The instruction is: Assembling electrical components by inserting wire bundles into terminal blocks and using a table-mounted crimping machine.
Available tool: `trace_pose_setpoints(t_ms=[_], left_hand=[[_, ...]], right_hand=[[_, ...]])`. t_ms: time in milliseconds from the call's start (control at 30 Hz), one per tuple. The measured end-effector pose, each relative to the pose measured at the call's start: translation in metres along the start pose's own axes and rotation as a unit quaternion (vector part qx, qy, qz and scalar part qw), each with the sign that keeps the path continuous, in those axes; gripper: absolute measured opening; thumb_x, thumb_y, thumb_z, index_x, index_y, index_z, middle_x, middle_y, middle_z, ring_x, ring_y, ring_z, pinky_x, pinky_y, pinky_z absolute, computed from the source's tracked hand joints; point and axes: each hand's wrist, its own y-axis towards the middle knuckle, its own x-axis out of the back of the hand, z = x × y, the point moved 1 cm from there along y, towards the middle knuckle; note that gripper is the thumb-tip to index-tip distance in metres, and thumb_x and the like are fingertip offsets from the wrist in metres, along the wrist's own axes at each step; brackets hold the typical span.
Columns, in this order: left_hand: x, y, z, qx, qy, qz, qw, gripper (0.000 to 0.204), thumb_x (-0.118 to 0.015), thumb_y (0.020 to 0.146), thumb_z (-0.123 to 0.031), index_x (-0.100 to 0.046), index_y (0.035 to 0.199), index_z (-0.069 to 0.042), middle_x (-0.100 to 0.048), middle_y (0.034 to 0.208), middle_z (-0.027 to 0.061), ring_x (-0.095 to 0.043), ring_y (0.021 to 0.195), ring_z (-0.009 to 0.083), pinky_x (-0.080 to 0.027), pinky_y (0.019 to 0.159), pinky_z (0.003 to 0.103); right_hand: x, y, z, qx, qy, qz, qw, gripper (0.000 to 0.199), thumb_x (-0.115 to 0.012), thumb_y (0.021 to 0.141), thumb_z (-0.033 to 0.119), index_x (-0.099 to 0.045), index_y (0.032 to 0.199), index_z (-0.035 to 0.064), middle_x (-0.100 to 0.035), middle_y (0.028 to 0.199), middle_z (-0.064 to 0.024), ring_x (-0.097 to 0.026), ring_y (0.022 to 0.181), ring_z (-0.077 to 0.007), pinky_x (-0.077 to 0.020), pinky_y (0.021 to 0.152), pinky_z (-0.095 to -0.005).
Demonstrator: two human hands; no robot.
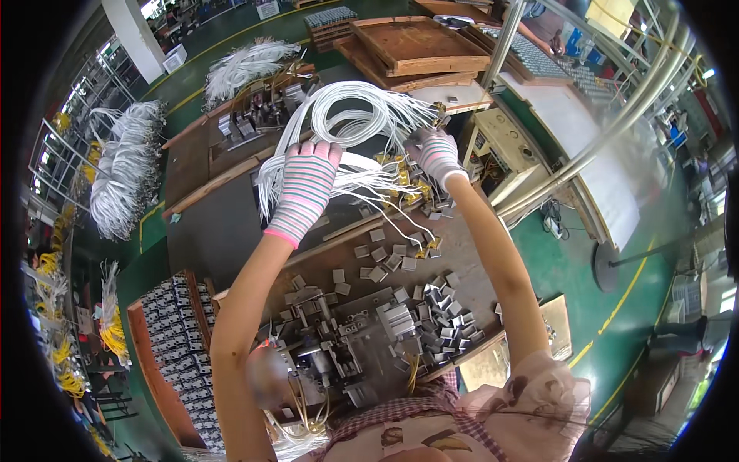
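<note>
My left hand (pixel 306 181), in a striped knit glove with pink finger parts, is closed over a bundle of white cables (pixel 354 96). The bundle forms big loops above the bench's far side. My right hand (pixel 436 154), in a similar glove with darkened fingertips, is closed at the cables' right end, where the loose strands gather. Its fingertips are partly hidden. Below and between the hands, more white cables (pixel 356 179) lie with brass-coloured end pieces (pixel 404 175).
Small metal blocks (pixel 443 312) lie scattered on the near bench beside a metal fixture (pixel 323 346). A wooden tray of metal parts (pixel 173 331) stands at left. Wooden trays (pixel 419 46) are stacked at the back. A beige machine box (pixel 500 150) and metal tubes (pixel 608 142) stand at right.
</note>
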Motion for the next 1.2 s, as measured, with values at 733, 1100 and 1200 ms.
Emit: trace_pose_setpoints(t_ms=[733, 1100, 1200], left_hand=[[0.017, -0.071, -0.016, 0.004, -0.064, -0.047, 0.997, 0.036, -0.061, 0.068, -0.009, -0.057, 0.104, -0.011, -0.054, 0.091, 0.0062, -0.054, 0.088, 0.0259, -0.043, 0.082, 0.042], [0.039, -0.087, 0.034, -0.006, -0.138, -0.130, 0.982, 0.041, -0.073, 0.063, -0.021, -0.058, 0.099, -0.010, -0.056, 0.086, 0.0081, -0.055, 0.085, 0.0300, -0.039, 0.078, 0.044], [0.039, -0.098, 0.037, -0.017, -0.103, -0.110, 0.988, 0.043, -0.074, 0.063, -0.023, -0.058, 0.101, -0.010, -0.055, 0.090, 0.0091, -0.054, 0.088, 0.0299, -0.040, 0.080, 0.044]], right_hand=[[-0.005, -0.006, 0.024, -0.028, 0.184, 0.158, 0.970, 0.032, -0.065, 0.084, 0.030, -0.064, 0.112, 0.0153, -0.070, 0.103, -0.0109, -0.066, 0.099, -0.0303, -0.0506, 0.087, -0.0399], [0.030, 0.008, -0.006, 0.075, 0.410, 0.315, 0.853, 0.031, -0.070, 0.082, 0.017, -0.069, 0.111, 0.0092, -0.072, 0.097, -0.0076, -0.067, 0.090, -0.0156, -0.0519, 0.082, -0.0295], [0.052, -0.025, 0.070, 0.172, 0.048, 0.171, 0.969, 0.029, -0.067, 0.079, 0.011, -0.070, 0.107, 0.0099, -0.072, 0.092, -0.0093, -0.068, 0.086, -0.0152, -0.0519, 0.081, -0.0301]])
